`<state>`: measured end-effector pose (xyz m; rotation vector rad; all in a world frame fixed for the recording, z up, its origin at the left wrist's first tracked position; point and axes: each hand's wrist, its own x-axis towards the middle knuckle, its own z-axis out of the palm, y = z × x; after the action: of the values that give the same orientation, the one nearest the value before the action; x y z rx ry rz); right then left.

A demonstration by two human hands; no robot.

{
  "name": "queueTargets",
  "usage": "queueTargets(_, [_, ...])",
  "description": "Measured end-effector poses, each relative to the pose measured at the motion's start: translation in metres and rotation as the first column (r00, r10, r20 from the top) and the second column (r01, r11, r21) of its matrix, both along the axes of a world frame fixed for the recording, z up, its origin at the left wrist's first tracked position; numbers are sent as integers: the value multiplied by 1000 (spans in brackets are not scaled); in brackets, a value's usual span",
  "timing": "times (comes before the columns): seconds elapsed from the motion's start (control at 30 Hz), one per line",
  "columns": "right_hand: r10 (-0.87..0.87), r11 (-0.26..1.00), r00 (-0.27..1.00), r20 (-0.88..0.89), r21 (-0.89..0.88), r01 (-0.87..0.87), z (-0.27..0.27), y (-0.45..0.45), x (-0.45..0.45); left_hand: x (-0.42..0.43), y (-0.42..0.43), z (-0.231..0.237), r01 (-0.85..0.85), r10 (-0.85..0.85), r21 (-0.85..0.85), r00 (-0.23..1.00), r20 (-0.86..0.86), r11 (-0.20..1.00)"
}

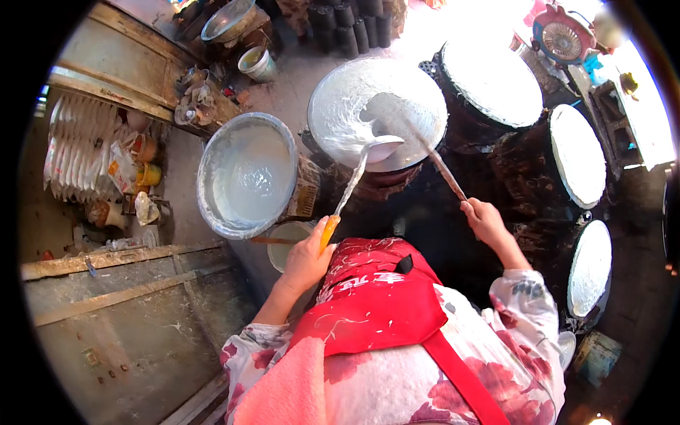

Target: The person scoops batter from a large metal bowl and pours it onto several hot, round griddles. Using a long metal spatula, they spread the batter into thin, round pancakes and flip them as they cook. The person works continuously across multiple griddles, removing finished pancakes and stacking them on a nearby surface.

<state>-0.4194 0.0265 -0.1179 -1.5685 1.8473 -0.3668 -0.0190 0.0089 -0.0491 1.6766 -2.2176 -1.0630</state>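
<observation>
My left hand (306, 261) grips the orange handle of a ladle (384, 149), whose stem is coated in white paste. The ladle's bowl hangs over the near side of a round griddle (436, 135). In my right hand (486, 224) is a long thin stick (445, 171); its far end is blurred over the griddle. A white batter-like layer (340, 109) covers much of the griddle, with a greyish bare patch near the middle and right. Left of it stands a large basin (203, 199) of thin white liquid (252, 170).
Several dark drum-like stands with white round tops (491, 79) curve along the right. A bucket (287, 249) sits below the basin. At upper left are a small bucket (258, 65) and a metal bowl (226, 24). Black cylindrical briquettes (348, 40) are stacked at the back.
</observation>
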Motion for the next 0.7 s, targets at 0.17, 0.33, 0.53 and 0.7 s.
queueTargets(0.17, [-168, 985, 944, 284, 9, 172, -7, -1, 108, 13, 0, -11, -98, -20, -654, 985, -171, 750])
queueTargets(0.33, [-101, 989, 955, 279, 133, 66, -41, -19, 175, 16, -9, 19, -312, 495, 383, 549, -673, 869])
queueTargets(0.53, [-510, 858, 657, 555, 278, 432, -35, 10, 122, 24, -4, 17, -258, 568, 509, 466, -679, 821])
queueTargets(0.7, [-41, 998, 989, 144, 52, 34, -27, 7, 141, 16, -10, 14, -216, 560, 525, 458, -690, 823])
